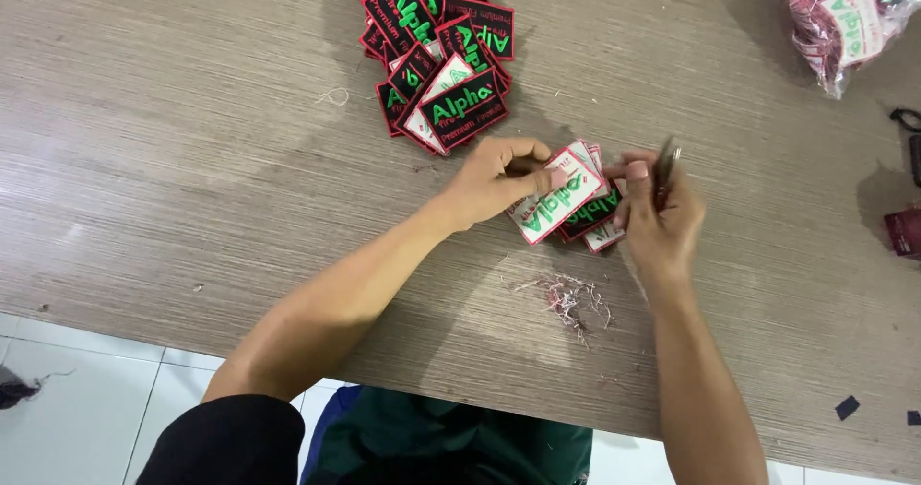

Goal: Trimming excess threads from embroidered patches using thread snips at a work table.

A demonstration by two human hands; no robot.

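Head view: our left hand (pixel 494 180) pinches a white-backed patch (pixel 556 197) by its upper edge, thumb and fingers closed on it, the patch lying atop a small stack of patches (pixel 593 218) on the wooden table (pixel 192 159). Our right hand (pixel 657 212) grips a slim dark tool (pixel 665 170), upright beside the patch's right corner; its tip is hard to make out. Thread scraps (pixel 571 298) lie just below. A heap of black patches (pixel 436 53) sits above. A plastic bag (pixel 849 20), cut off at the top right, holds more patches.
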